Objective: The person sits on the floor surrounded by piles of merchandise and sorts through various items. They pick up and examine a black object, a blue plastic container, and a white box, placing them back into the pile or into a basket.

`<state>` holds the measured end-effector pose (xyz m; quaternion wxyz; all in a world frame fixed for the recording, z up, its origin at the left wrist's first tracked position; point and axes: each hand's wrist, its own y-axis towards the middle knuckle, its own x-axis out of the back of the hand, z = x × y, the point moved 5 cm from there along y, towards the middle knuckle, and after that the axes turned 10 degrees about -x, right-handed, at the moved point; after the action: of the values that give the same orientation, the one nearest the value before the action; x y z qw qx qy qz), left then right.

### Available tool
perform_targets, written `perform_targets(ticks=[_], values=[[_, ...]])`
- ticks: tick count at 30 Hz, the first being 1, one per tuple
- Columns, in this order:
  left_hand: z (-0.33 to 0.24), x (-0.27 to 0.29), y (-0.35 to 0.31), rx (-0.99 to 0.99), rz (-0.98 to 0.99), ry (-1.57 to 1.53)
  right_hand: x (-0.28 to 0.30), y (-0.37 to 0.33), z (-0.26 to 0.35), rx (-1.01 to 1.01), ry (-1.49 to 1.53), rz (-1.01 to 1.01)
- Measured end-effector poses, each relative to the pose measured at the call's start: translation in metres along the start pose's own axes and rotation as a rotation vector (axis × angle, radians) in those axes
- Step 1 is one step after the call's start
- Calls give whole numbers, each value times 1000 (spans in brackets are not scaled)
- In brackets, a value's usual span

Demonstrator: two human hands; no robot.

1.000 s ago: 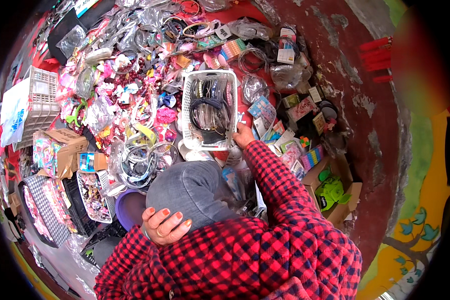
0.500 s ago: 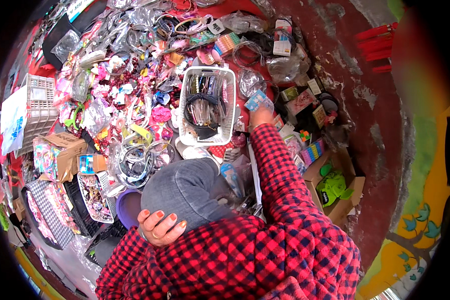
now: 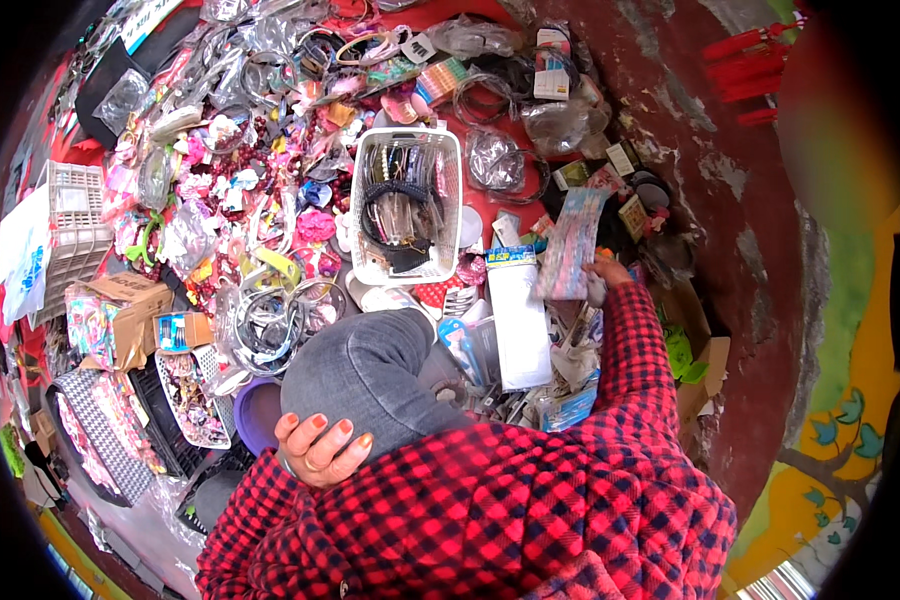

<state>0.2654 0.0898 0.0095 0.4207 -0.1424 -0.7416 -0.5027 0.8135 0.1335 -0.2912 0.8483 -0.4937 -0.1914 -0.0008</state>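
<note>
My right hand (image 3: 608, 274) pinches the edge of a long, flat pack in clear wrap (image 3: 574, 235), pink and pale blue; its exact kind I cannot make out. Close to its left, over the pile, lies a white rectangular pack with a blue top (image 3: 522, 325). My left hand (image 3: 322, 450) rests on my grey trouser leg (image 3: 355, 375), fingers stretched out and slightly bent, holding nothing. Beyond the leg stands a white basket (image 3: 356, 205) with headbands (image 3: 398, 200) inside. A blue and white pack (image 3: 460, 345) lies by the knee.
Wrapped headbands and hair ornaments crowd the red cloth ahead. A cardboard box (image 3: 715, 375) with a bright green item (image 3: 680, 350) stands right of my forearm. To the left are a white crate (image 3: 78, 210), a small cardboard box (image 3: 135, 320) and a purple container (image 3: 255, 415).
My right hand has come back and to the right, from a pale blue card to the long pastel pack. The white pack now shows in full. My left hand stays on the leg.
</note>
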Motion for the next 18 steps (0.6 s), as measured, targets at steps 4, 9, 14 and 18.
perform_targets(ticks=[4, 9, 14, 18], values=[[0, 1, 0, 22, 0, 7, -1, -78, 33, -50, -300, 82], [-1, -1, 3, 30, -25, -10, 9, -49, 59, -140, -1181, -21], [-4, -4, 3, 30, -29, 19, -42, 26, 167, 127, -1068, -219], [0, -7, 9, -4, -8, -8, -94, 85, 171, 290, -1069, -376]])
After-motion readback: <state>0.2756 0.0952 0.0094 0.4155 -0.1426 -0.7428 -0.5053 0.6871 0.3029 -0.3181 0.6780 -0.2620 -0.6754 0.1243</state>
